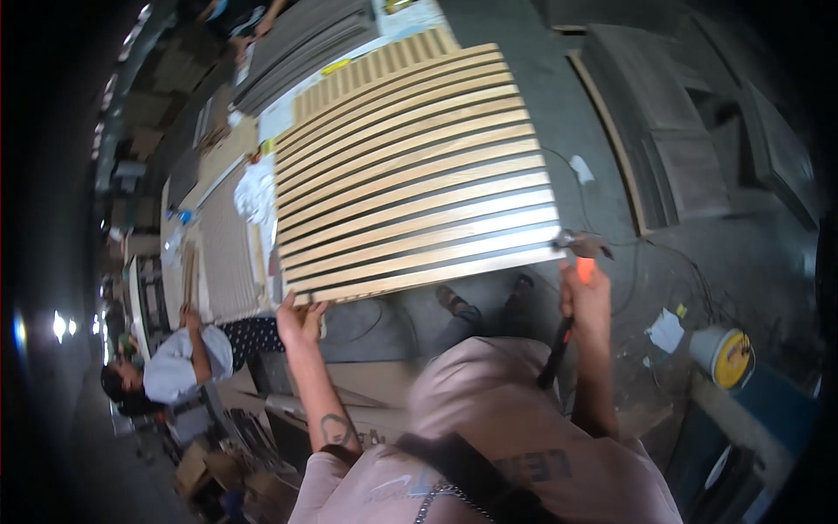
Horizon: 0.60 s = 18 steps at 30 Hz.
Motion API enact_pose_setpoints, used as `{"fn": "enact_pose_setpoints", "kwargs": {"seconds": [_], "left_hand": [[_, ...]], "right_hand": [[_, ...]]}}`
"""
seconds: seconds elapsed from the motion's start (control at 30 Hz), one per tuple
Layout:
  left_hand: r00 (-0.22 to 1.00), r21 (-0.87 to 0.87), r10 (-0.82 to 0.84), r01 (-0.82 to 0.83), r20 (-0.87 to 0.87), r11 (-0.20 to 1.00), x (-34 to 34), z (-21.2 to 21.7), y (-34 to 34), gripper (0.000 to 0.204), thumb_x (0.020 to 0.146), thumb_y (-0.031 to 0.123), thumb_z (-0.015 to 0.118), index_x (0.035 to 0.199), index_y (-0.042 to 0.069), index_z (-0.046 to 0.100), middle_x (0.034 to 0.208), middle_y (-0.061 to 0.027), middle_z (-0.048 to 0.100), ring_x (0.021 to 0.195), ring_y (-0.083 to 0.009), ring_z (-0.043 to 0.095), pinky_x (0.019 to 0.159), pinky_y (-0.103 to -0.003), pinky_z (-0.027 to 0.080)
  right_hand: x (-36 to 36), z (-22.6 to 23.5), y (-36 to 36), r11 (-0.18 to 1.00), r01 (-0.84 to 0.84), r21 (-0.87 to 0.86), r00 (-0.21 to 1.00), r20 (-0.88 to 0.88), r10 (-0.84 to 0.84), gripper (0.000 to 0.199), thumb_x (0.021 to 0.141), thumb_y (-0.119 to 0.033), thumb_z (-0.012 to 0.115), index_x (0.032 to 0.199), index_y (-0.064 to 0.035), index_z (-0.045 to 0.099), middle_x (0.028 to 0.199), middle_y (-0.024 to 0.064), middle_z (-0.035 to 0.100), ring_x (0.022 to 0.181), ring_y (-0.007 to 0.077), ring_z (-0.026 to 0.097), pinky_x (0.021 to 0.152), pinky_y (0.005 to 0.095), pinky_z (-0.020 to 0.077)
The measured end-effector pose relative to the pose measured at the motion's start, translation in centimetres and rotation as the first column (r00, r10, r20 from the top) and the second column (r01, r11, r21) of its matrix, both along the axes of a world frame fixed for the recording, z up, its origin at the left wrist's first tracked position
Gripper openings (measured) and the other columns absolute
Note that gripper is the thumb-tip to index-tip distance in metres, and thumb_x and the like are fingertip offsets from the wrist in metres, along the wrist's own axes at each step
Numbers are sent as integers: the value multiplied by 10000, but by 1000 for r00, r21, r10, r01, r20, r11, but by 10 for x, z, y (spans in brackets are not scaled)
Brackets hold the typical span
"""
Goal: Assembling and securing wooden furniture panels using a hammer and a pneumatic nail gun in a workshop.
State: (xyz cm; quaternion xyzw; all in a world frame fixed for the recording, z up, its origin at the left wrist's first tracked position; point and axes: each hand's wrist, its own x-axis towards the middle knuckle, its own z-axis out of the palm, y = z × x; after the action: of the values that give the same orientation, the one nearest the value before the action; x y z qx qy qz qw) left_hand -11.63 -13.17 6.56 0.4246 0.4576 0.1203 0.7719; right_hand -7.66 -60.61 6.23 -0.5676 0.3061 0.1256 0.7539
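Bucket: contents unclear | right hand: hammer | left hand: touching slatted panel

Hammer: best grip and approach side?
I'd take the hammer by the lower part of its black handle, coming from the person's side. The handle slants back toward their body, free below the right hand, which grips high, near the head. The head end sits by the near right corner of the slatted panel.
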Motion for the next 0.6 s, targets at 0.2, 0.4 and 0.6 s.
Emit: {"fn": "enact_pose_setpoints", "kwargs": {"seconds": [0.2,0.4,0.6], "left_hand": [[983,-143,162,-148,88,979,1,18,-85,584,931,185,500,1346,-103,207,1316,-302,285,1307,-473,304,1044,-699,257],[971,-391,136,-49,198,919,-4,21,-165,665,931,160,500,1356,-167,107,1366,-363,274,1349,-505,244,1068,-679,241],[970,-534,150,-25,191,845,-6,25,-157,706,947,171,489,1333,-217,42,1443,-417,130,1382,-502,181,1105,-654,192]], "right_hand": [[11,4,-7,1000,1,-24,999,34,0,306,929,-127,587,1210,-13,552,550,-33,438,385,44,354,363,207,273],[16,4,-9,994,-19,-109,997,70,27,264,930,-137,593,1161,-13,576,549,-34,442,386,46,363,363,201,281],[23,7,5,982,-65,-179,994,79,80,196,935,-204,604,993,-17,591,553,-30,454,393,49,377,368,203,286]]}}
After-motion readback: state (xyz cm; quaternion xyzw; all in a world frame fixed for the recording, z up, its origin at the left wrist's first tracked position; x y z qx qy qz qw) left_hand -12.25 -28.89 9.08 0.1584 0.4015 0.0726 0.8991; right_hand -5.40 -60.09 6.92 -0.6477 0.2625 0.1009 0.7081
